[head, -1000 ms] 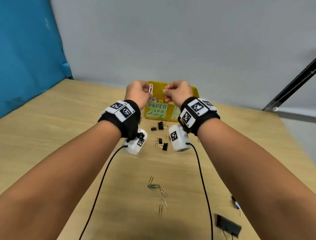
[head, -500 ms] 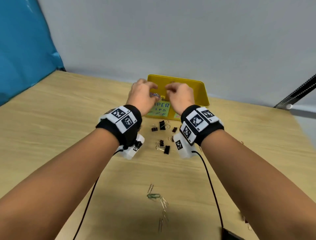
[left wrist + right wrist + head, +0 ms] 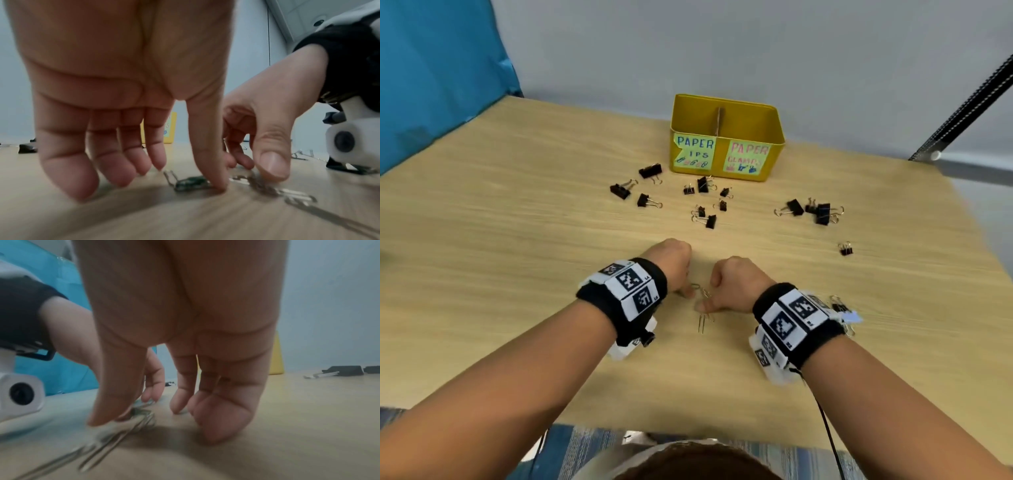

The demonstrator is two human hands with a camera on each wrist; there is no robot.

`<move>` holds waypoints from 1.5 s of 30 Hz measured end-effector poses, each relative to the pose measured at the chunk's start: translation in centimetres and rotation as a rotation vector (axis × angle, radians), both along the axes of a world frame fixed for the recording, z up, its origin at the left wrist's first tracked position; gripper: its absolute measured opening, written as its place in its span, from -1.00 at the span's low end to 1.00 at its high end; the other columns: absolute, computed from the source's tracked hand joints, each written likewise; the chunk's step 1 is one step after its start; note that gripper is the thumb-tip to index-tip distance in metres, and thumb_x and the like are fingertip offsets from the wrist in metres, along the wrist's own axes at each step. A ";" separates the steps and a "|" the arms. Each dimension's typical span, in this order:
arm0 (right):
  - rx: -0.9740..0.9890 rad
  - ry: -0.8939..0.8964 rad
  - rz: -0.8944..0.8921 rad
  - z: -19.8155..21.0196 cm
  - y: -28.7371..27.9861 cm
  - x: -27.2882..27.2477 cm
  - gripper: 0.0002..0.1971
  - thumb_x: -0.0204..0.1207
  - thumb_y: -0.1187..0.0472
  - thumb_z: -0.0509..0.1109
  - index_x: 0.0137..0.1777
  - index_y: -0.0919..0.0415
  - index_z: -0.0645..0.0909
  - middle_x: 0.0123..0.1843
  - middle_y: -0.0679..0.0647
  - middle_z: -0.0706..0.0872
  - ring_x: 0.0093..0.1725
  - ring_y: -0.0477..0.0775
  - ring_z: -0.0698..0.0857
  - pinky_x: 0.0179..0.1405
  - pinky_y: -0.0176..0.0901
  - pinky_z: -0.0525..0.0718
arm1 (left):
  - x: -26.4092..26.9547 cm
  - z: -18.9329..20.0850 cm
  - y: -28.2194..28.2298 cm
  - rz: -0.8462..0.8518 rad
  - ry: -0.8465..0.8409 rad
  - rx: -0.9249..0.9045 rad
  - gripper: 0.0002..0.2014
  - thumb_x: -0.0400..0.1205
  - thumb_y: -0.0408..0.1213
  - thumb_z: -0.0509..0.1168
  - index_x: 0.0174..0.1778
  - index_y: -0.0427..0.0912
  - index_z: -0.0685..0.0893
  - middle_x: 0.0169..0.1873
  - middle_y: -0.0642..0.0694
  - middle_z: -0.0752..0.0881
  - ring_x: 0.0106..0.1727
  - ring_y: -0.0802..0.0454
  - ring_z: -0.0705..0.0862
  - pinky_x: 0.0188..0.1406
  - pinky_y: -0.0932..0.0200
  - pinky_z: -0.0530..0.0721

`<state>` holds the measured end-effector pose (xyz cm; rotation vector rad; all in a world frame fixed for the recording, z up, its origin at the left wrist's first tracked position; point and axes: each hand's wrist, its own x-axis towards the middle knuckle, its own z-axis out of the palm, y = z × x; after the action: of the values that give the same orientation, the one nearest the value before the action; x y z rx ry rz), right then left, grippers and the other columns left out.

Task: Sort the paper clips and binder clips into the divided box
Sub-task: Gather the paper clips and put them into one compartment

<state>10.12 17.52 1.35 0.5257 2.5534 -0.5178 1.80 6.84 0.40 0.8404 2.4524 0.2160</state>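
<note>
The yellow divided box (image 3: 776,150) stands at the back centre, its left half labelled for paper clips and its right half for clamps. Both hands are down on the table near the front, over a small heap of paper clips (image 3: 702,323). On my left hand (image 3: 686,291) the fingers point down and the thumb tip presses a green paper clip (image 3: 191,182). The thumb of my right hand (image 3: 709,306) presses on tangled silver paper clips (image 3: 123,426), with the other fingers a little apart from it. Neither hand has lifted a clip.
Black binder clips lie scattered in front of the box (image 3: 703,185), to its left (image 3: 650,170) and in a cluster on the right (image 3: 822,212). One lies alone further right (image 3: 845,249) and another beside my right wrist (image 3: 839,305). The table's front edge is close below my forearms.
Both hands have come back from above the box to the near part of the table and dropped onto the paper clips. The silver clip my left hand held is gone from it.
</note>
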 end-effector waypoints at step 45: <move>-0.053 0.221 -0.126 -2.1 -0.6 2.7 -0.78 0.43 0.08 0.49 -0.04 0.17 0.61 -0.02 0.06 0.66 -0.02 0.09 0.65 -0.06 -0.14 0.60 | 5.8 -0.5 -1.9 -0.001 -0.095 0.050 -0.65 0.56 -0.09 0.35 0.11 -0.27 0.58 -0.01 -0.16 0.64 -0.08 -0.02 0.54 -0.12 0.16 0.51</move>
<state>12.81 16.90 -0.74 0.6448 2.7180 -0.7221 7.63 4.91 -0.09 0.8330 2.3674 0.3110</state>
